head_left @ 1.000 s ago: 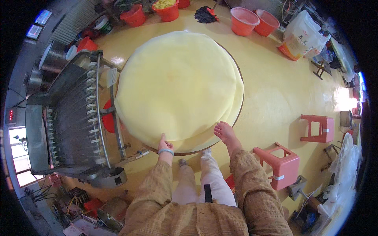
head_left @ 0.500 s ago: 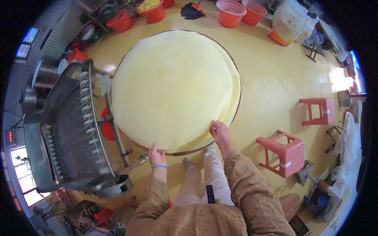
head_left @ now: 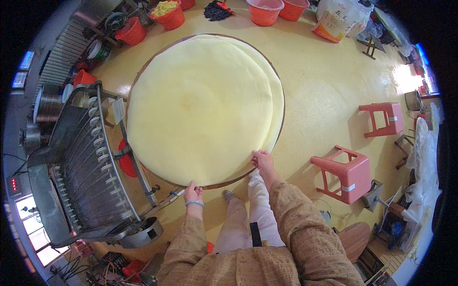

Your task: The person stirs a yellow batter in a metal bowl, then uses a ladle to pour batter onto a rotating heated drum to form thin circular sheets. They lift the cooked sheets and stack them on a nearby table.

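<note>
A wide, thin, pale yellow round sheet (head_left: 195,109) lies over another pale sheet (head_left: 278,114), whose border shows along the right side. Both rest on a round board whose dark rim (head_left: 281,83) shows around them. My left hand (head_left: 193,194), with a light blue band at the wrist, pinches the top sheet's front edge. Farther right, the fingers of my right hand (head_left: 263,162) are closed on the same sheet's edge at the front right. What the sheet is made of I cannot tell.
Close on the left stands a metal machine (head_left: 90,167) with a row of white rollers. Two pink stools (head_left: 343,174) are on the right, one on its side. Red tubs (head_left: 167,16), a black mop head (head_left: 217,10) and a white-orange sack (head_left: 341,19) stand at the back.
The top sheet's front edge has come toward me, covering most of the lower sheet that showed at the front. Both hands keep hold of the edge, and the whole view has shifted slightly.
</note>
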A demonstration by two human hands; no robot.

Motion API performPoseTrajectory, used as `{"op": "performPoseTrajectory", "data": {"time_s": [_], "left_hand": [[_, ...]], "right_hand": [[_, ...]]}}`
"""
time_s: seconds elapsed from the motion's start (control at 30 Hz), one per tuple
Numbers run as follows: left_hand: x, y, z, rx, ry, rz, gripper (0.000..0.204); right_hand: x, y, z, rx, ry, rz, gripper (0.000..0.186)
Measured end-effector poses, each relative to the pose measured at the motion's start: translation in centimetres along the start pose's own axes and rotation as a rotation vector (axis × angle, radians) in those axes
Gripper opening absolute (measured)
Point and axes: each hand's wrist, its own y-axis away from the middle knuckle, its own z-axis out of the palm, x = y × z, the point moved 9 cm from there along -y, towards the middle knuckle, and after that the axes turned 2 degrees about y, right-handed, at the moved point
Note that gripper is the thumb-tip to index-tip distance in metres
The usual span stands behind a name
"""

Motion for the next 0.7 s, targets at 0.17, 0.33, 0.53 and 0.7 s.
{"op": "performPoseTrajectory", "data": {"time_s": [0.17, 0.33, 0.53, 0.7], "left_hand": [[-0.4, -0.3, -0.8, 0.141, -0.096, -0.038, 0.026], [-0.5, 0.0, -0.6, 0.115, -0.060, -0.038, 0.030], [0.5, 1.0, -1.2, 0.176, -0.045, 0.018, 0.021], [2.0, 1.7, -1.3, 0.203, -0.175, 0.152, 0.015]], "right_hand": [[-0.1, -0.3, 0.0, -0.031, 0.014, -0.008, 0.008], [0.6, -0.5, -2.0, 0.218, -0.026, -0.120, 0.005], [1.2, -1.8, -2.0, 0.223, 0.067, -0.114, 0.007], [0.9, -1.3, -1.2, 0.105, 0.053, 0.050, 0.010]]}}
